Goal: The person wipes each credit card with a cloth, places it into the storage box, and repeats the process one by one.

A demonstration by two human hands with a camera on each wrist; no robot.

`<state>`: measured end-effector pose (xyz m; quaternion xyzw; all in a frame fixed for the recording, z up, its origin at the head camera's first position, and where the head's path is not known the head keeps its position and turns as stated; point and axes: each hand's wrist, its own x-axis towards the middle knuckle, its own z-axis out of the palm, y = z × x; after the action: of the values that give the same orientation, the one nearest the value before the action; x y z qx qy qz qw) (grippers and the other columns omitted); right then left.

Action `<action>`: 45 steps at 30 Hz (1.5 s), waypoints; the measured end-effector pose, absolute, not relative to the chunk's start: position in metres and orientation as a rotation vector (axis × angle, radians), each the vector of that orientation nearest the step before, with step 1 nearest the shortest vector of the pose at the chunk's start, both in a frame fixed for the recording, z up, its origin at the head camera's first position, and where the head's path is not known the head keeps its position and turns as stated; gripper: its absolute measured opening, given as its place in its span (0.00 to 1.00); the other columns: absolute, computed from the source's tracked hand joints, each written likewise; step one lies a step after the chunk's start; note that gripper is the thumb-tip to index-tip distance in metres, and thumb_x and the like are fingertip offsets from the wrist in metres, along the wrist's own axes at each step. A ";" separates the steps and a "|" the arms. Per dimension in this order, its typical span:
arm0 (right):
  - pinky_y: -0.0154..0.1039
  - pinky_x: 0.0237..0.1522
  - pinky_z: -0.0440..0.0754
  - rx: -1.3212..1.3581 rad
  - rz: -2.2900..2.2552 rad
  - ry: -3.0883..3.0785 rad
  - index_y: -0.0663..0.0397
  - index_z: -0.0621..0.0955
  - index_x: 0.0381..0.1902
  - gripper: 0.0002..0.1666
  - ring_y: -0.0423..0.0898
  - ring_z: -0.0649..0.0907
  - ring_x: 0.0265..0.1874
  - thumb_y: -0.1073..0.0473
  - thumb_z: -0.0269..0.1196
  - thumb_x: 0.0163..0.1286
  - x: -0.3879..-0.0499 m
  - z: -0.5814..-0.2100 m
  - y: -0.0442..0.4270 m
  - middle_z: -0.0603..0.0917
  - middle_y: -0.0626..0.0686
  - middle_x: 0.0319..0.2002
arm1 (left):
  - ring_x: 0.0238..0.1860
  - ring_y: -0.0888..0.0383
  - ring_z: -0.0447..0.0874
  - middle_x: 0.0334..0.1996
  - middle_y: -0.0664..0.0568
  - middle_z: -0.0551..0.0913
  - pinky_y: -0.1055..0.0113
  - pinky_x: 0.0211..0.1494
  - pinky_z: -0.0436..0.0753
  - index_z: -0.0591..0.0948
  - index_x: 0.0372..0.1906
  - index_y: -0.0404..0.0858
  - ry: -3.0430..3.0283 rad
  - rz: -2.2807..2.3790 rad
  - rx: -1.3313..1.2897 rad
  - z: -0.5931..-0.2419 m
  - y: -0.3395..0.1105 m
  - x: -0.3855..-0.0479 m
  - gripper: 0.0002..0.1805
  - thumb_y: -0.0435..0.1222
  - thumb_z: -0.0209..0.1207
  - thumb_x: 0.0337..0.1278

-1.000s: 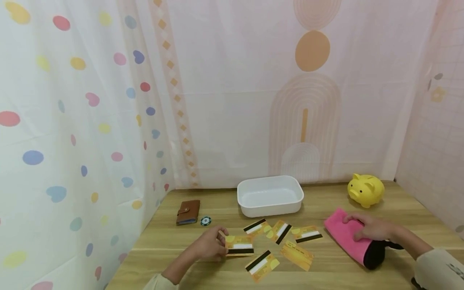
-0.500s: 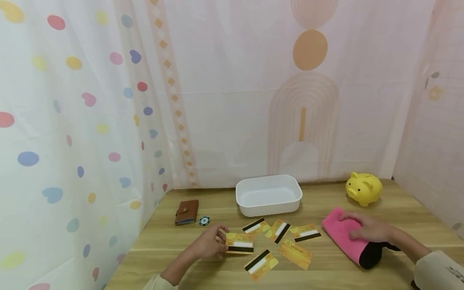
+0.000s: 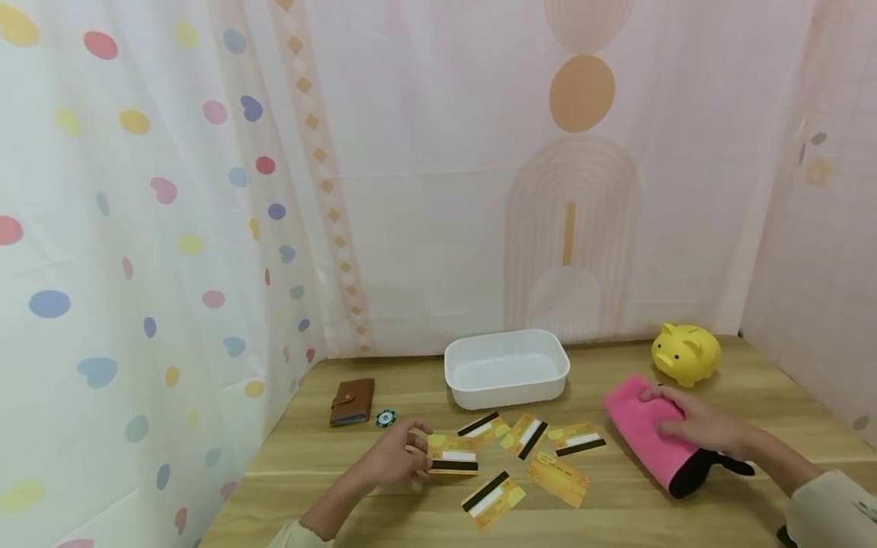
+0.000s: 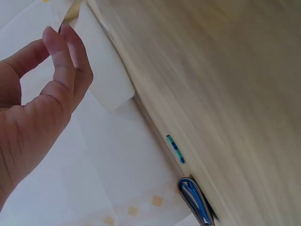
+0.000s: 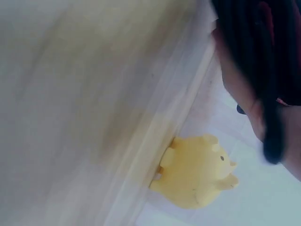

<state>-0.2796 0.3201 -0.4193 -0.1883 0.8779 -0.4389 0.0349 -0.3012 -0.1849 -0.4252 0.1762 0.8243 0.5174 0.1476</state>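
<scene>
My left hand [image 3: 400, 457] pinches the left edge of an orange-yellow card [image 3: 454, 447] with a black stripe. In the left wrist view the thumb and fingertips of that hand meet on the card's thin edge [image 4: 71, 18]. Several similar cards lie just to its right, among them a striped one [image 3: 493, 500] nearer me and a plain-faced one [image 3: 559, 479]. My right hand [image 3: 712, 423] grips a pink pouch [image 3: 644, 430] with a black end, tilted on the right side. In the right wrist view the pouch's dark end and a dangling strap [image 5: 270, 117] are blurred and hide part of the hand.
Behind the cards stands a white rectangular basin [image 3: 507, 392]. A brown snap wallet [image 3: 352, 402] and a dark green poker chip [image 3: 386, 418] lie on the left of the wooden table [image 3: 308, 464]. A yellow piggy bank [image 3: 687, 355] sits at the back right, close behind the pouch.
My right hand has raised the pouch slightly and shifted it toward the piggy bank. The pinched card has come up a little in my left hand. The other cards have stayed put.
</scene>
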 end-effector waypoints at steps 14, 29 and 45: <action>0.67 0.61 0.63 -0.555 -1.388 2.612 0.65 0.67 0.71 0.36 0.76 0.50 0.69 0.63 0.63 0.66 -0.272 -0.416 0.322 0.52 0.76 0.73 | 0.33 0.47 0.85 0.38 0.43 0.79 0.52 0.35 0.86 0.69 0.62 0.27 2.358 1.579 0.575 -0.418 -0.173 -0.297 0.25 0.24 0.60 0.60; 0.43 0.36 0.80 -0.400 -1.611 2.435 0.61 0.70 0.67 0.30 0.53 0.78 0.40 0.66 0.59 0.66 -0.268 -0.408 0.312 0.51 0.79 0.69 | 0.38 0.43 0.84 0.35 0.45 0.85 0.53 0.36 0.83 0.67 0.63 0.29 2.323 1.712 0.589 -0.412 -0.151 -0.295 0.24 0.26 0.58 0.63; 0.46 0.24 0.84 -0.357 -1.765 2.449 0.32 0.78 0.52 0.17 0.49 0.84 0.23 0.59 0.63 0.70 -0.255 -0.391 0.279 0.80 0.62 0.39 | 0.31 0.56 0.86 0.36 0.49 0.84 0.69 0.23 0.76 0.68 0.64 0.32 2.226 1.848 0.582 -0.407 -0.116 -0.293 0.24 0.26 0.57 0.64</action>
<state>-0.2548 0.2788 -0.3914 -0.1174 0.8047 -0.5797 0.0509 -0.2932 -0.1158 -0.4067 0.1964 0.7509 0.6233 0.0952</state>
